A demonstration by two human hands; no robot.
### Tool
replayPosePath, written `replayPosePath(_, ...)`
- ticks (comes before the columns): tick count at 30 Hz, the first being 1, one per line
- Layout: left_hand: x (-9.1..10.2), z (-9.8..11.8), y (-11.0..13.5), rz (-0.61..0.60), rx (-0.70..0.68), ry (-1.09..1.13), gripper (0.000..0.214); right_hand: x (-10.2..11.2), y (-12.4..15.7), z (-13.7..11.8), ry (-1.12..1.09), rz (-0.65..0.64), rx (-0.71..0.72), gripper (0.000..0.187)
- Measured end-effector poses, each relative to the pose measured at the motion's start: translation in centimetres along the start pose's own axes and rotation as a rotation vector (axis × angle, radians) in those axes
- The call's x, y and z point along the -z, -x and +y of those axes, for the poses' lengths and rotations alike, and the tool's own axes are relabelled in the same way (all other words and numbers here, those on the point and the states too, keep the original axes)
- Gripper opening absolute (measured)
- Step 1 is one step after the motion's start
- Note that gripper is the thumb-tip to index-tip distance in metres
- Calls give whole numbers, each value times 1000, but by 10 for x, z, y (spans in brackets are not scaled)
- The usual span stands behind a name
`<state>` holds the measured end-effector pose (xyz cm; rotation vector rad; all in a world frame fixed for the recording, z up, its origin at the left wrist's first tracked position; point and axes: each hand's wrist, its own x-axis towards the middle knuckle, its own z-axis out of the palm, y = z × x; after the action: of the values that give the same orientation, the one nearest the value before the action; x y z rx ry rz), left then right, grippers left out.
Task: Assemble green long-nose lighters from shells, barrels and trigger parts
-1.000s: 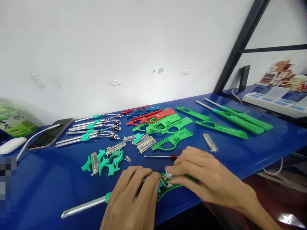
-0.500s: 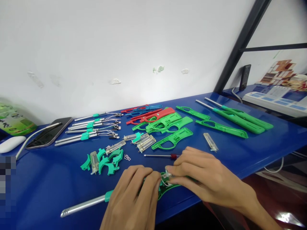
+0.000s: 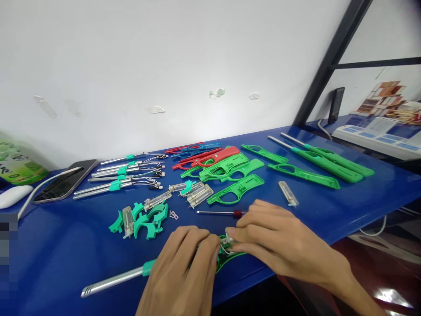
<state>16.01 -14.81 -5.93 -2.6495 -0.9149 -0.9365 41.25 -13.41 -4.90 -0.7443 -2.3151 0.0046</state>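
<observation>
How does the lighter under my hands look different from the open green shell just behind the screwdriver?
The lighter has a silver tube at one end; the green shell has none. A white wire shows in the lighter, while no wire shows in the green shell. Your left hand and right hand partly cover the lighter; the green shell lies untouched. Both have a green body with its inner side showing.

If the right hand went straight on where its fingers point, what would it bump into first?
Probably the left hand, just ahead over the green shell, though depth is unclear.
</observation>
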Motion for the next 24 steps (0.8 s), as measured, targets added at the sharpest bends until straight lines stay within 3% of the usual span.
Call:
replayPosePath(16,1,0,-1,25,5,39,26,1,-3,-1,24,14,8,26)
replayPosePath(24,5,-12,13,-129,-2,16,35,6,-3,2,13,10,-88,20)
